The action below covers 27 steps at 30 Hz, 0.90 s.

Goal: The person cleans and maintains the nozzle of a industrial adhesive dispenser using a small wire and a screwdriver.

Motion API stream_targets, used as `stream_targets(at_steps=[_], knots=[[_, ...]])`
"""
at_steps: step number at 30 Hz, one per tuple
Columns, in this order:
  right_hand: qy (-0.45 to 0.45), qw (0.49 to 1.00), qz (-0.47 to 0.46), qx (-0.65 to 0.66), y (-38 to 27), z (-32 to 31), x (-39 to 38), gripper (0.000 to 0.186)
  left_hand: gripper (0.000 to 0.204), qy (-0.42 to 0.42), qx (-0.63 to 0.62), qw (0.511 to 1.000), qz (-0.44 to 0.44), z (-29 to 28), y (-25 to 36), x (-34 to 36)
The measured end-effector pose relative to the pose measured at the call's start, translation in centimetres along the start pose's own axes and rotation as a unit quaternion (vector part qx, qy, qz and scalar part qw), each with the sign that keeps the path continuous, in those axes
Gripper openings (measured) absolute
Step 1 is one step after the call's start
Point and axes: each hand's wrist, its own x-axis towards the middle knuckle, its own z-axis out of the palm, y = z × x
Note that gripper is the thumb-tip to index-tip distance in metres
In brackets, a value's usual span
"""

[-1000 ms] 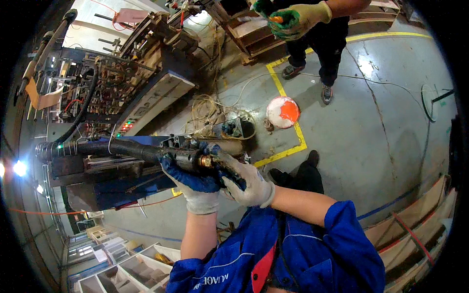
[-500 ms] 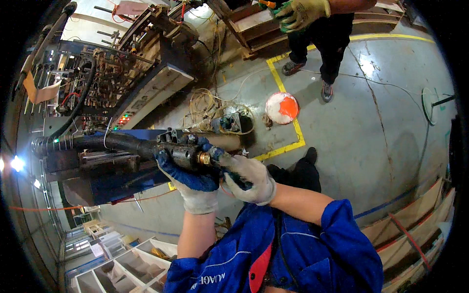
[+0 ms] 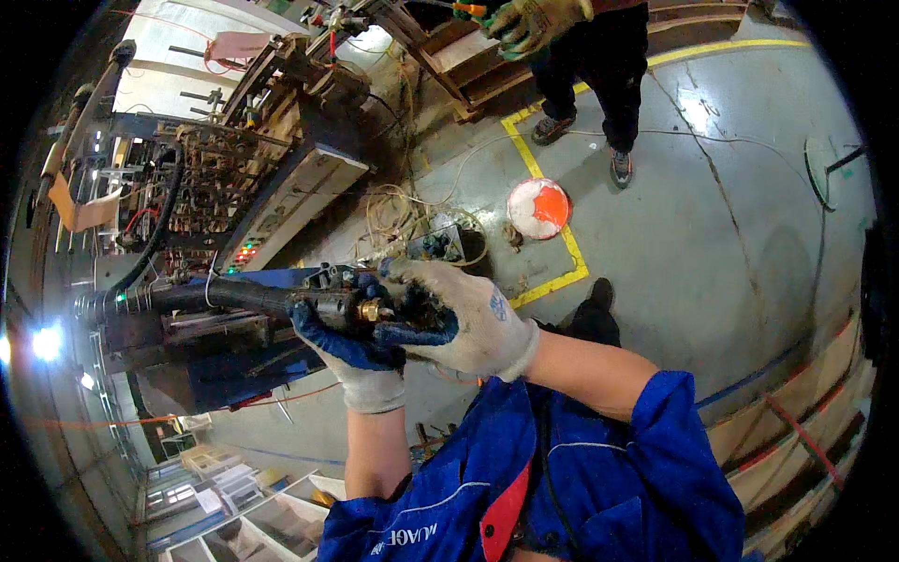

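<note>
My left hand [image 3: 345, 347], in a grey glove with a blue coated palm, is wrapped round a black cylindrical tool body [image 3: 331, 311] at the end of a thick black sleeved hose [image 3: 239, 295]. A brass fitting [image 3: 373, 311] sticks out of the body's right end. My right hand [image 3: 454, 323], gloved alike and darkly soiled, is curled just right of the fitting, fingertips close to it; what lies inside its fingers is hidden. Behind both hands is a blue-framed machine part [image 3: 215, 375].
A machine [image 3: 187, 197] with rods, hoses and lit buttons fills the upper left. A co-worker's gloved hands [image 3: 520, 28] hold an orange-handled item above a wooden rack [image 3: 449, 66]. An orange-and-white round lid [image 3: 538, 208], cables and yellow tape lie on the floor. Boards [image 3: 787, 421] stand lower right.
My right hand has turned and moved up and slightly left over the fitting, showing more of its back. The co-worker's hands have shifted left and up.
</note>
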Motion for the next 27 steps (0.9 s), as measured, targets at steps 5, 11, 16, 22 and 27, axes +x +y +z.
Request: stream_targets(at_steps=[5,11,16,22,27], knots=[[-0.021,0.993,-0.071,-0.088,0.6,0.8,0.1,0.042,0.057,-0.008,-0.034,0.999,0.011,1.1,0.1,-0.8],[-0.04,0.986,-0.122,-0.11,0.9,0.6,-0.5,0.044,0.05,-0.003,-0.084,0.996,-0.002,1.5,0.5,-0.7],[-0.05,0.975,-0.116,-0.184,-0.2,0.8,0.1,0.041,0.049,0.018,-0.092,0.996,0.014,2.0,0.5,-1.0],[-0.173,0.924,0.02,-0.341,-1.9,1.1,0.7,0.031,0.051,-0.033,-0.064,0.997,0.013,0.6,0.1,-0.9],[-0.203,0.959,0.058,-0.187,-1.1,0.6,1.2,0.035,0.054,-0.062,-0.076,0.995,0.007,0.0,0.4,-1.4]])
